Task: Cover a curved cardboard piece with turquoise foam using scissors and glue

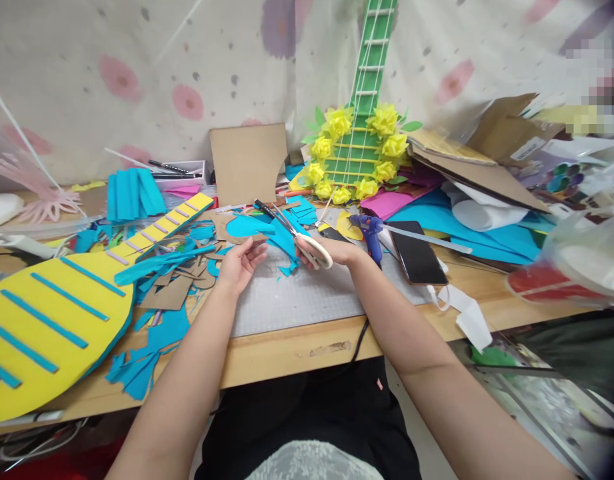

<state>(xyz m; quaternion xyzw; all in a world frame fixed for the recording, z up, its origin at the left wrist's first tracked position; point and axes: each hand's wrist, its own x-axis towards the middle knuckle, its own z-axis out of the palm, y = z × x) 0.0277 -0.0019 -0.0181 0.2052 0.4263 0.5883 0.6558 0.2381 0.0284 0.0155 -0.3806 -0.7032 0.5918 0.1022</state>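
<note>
My right hand (pixel 337 252) grips the scissors (pixel 314 250) by their white handles, over the grey cutting mat (pixel 297 297). The dark blades point up and to the left, spread apart a little. My left hand (pixel 243 265) is half curled with the palm turned inward and its fingers apart; nothing shows in it. Between and beyond the hands lie cut pieces of blue paper (pixel 247 227) and brown cardboard scraps. Just right of my right hand rests a blue glue gun (pixel 371 237).
A yellow paper guitar shape (pixel 51 320) covers the left of the table. Behind the mat stands a green guitar (pixel 367 100) with yellow flowers. Around are a phone (pixel 417 253), a cardboard sheet (pixel 249 163), stacked blue sheets (pixel 487 230) and a clear container (pixel 577 267).
</note>
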